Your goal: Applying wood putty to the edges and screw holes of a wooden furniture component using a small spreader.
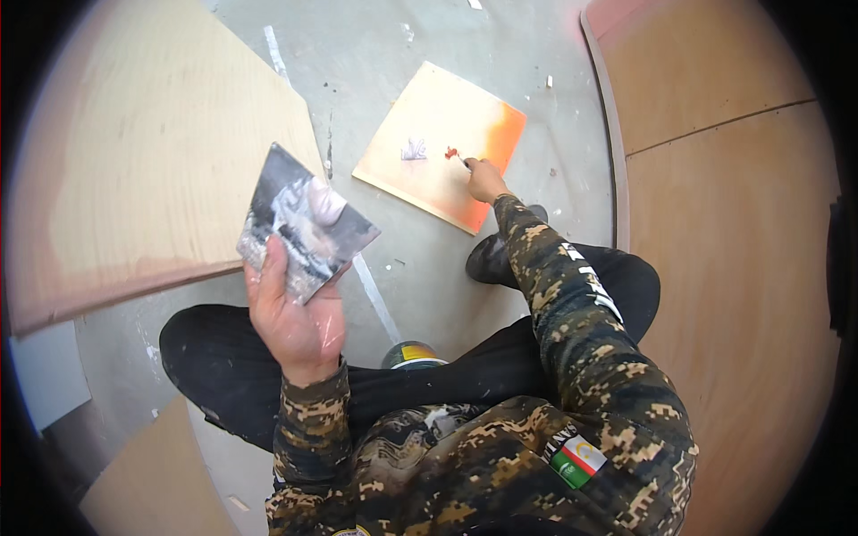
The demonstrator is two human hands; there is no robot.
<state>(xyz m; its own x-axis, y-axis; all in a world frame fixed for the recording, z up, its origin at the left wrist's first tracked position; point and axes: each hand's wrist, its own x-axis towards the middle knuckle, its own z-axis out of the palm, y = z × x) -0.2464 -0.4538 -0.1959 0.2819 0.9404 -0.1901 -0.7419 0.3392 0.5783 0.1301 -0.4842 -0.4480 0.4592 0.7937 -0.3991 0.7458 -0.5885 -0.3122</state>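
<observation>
My left hand [302,326] holds up a square dark plate [266,192], thumb on top and fingers underneath. The plate is smeared with grey and white, and a rounded pale pinkish lump of paste [325,202] sits on it. Further off to the right, my right hand [487,182] is closed over a light wooden board [402,98] on the floor. A small thin tool [466,163] sticks out of its fingers, too small to name, its tip close to a red blob of paste [451,153]. Left of the blob is a grey-white smear [413,149]. The board's right side is orange.
A large wooden panel [161,152] lies at left. Tall curved wooden panels [724,196] stand along the right. Between my legs is a round can with a yellow label [415,353]. My dark shoe [490,261] is near the board. Small scraps dot the grey floor [429,295].
</observation>
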